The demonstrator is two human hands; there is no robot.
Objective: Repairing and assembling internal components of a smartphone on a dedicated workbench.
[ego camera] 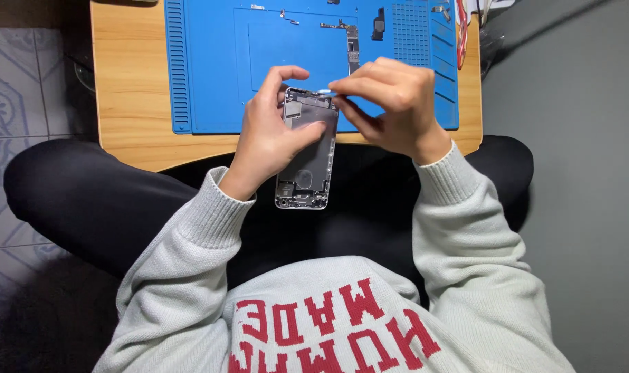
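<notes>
My left hand (pixel 273 131) holds an opened phone housing (pixel 311 162), a grey metal shell with its inside facing up, thumb across its middle. My right hand (pixel 390 103) is at the housing's top edge, fingertips pinched together on a small pale part there; what exactly they pinch is too small to tell. The housing hangs over the near edge of the wooden table (pixel 131 103), above my lap.
A blue repair mat (pixel 211 69) covers the table. On it lie a long circuit board (pixel 352 45), a small dark part (pixel 378 24), tiny metal pieces and screws. Red-handled tools (pixel 461 31) rest at the mat's right edge. Tiled floor at left, grey floor at right.
</notes>
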